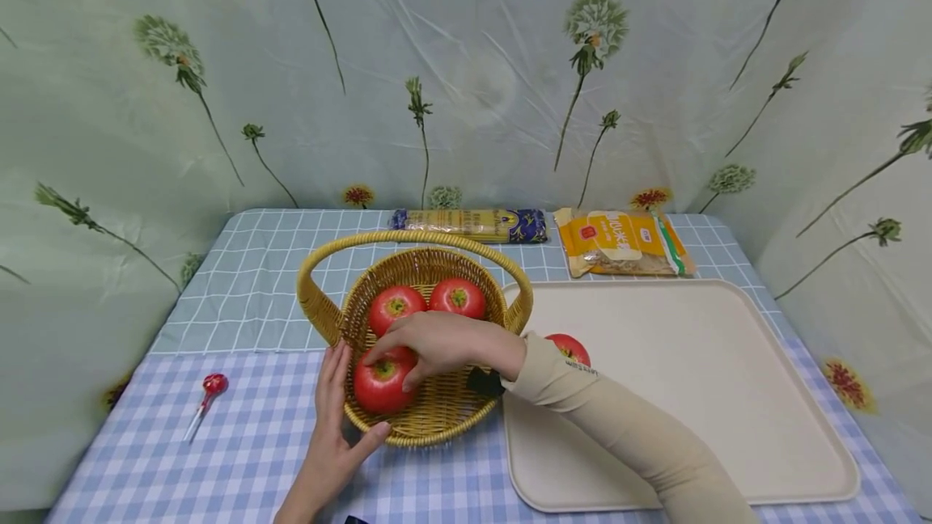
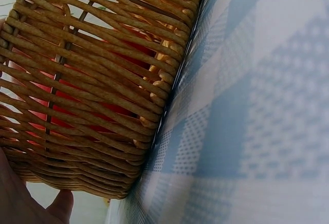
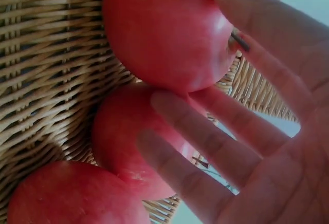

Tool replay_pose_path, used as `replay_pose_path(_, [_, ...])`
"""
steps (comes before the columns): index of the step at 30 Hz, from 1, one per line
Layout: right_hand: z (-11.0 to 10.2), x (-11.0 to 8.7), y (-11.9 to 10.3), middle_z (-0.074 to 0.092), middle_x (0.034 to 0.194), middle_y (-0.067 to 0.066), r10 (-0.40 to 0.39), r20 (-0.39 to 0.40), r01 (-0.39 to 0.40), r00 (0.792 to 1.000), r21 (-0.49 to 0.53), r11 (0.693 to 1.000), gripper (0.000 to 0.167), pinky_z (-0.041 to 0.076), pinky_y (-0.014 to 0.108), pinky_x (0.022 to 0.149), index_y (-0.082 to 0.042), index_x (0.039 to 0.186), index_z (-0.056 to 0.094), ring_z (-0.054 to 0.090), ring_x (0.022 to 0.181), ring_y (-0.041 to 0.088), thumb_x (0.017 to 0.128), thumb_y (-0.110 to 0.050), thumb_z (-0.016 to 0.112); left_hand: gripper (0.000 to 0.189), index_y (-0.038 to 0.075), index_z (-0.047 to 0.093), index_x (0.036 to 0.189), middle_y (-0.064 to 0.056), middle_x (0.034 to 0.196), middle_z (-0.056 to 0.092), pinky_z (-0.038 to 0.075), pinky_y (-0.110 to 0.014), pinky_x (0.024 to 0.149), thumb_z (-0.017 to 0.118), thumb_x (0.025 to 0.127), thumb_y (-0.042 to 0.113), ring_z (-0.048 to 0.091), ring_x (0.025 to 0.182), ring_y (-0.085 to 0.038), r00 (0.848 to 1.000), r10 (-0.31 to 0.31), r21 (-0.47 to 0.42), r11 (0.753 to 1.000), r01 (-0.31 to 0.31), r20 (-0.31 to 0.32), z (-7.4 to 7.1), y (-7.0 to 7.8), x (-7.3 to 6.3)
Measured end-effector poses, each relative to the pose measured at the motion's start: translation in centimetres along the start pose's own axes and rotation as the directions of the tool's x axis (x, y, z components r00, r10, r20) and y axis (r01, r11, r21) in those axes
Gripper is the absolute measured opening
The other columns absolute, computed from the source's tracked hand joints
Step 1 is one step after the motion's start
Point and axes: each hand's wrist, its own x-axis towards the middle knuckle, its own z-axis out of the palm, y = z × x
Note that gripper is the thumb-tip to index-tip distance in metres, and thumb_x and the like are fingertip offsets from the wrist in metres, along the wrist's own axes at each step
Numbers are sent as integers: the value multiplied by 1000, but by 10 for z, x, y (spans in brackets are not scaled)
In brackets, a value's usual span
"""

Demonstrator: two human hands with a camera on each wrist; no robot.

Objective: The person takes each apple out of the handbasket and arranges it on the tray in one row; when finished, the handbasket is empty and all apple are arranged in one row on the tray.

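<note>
A yellow-brown wicker basket (image 1: 429, 432) with a tall arched handle (image 1: 415, 238) holds several red apples. Inside it, my right hand (image 1: 440, 340) reaches over the nearest apple (image 1: 380, 389), with thumb and fingers on either side of it. The right wrist view shows the thumb on that apple (image 3: 164, 29) and other fingers stretched past its side. Two more apples (image 1: 396, 307) lie farther back. My left hand (image 1: 333, 419) rests against the basket's left side, fingers fairly straight and thumb spread near the front rim. Through the weave (image 2: 92, 80) in the left wrist view, red shows.
A beige tray (image 1: 655, 395) lies on the right, with another red apple (image 1: 570, 348) partly behind my sleeve. A noodle packet (image 1: 469, 225) and an orange food bag (image 1: 626, 242) lie at the back. A red lollipop (image 1: 211, 395) is on the checked cloth at left.
</note>
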Motion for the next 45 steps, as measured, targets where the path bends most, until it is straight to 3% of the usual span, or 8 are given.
replay_pose_path(8, [0,2,1,57,123,-11,-14,6,14,1000,-39,999,53,40,28,95,-28,125,59,50,114,6,77,-28,80,102,9,10,153,-4,157,0,7,-72,97,75,74,4,-12,141,-27,1000,-9,-10,1000,9,3,1,-1,0])
replay_pose_path(26, [4,4,1,55,119,-9,-68,3,68,998,-125,990,56,41,27,92,-27,123,54,50,109,5,75,-36,81,102,7,11,153,-8,157,2,8,-61,102,75,73,4,-9,141,-29,1000,16,15,1000,-16,-9,0,-2,-1])
replay_pose_path(37, [4,3,1,53,122,-7,-53,20,54,998,-97,994,63,41,31,94,-26,129,50,51,109,6,75,-40,79,103,8,12,153,-8,157,2,9,-65,99,76,73,5,-9,141,-29,1000,21,10,1000,-21,-3,-2,0,0])
replay_pose_path(45, [8,7,5,53,124,-8,-55,56,55,997,1,998,67,40,30,95,-25,130,46,50,111,5,74,-39,80,102,8,12,153,-9,157,2,10,-66,99,76,73,6,-9,141,-28,1000,6,9,1000,-6,-4,-1,-1,0])
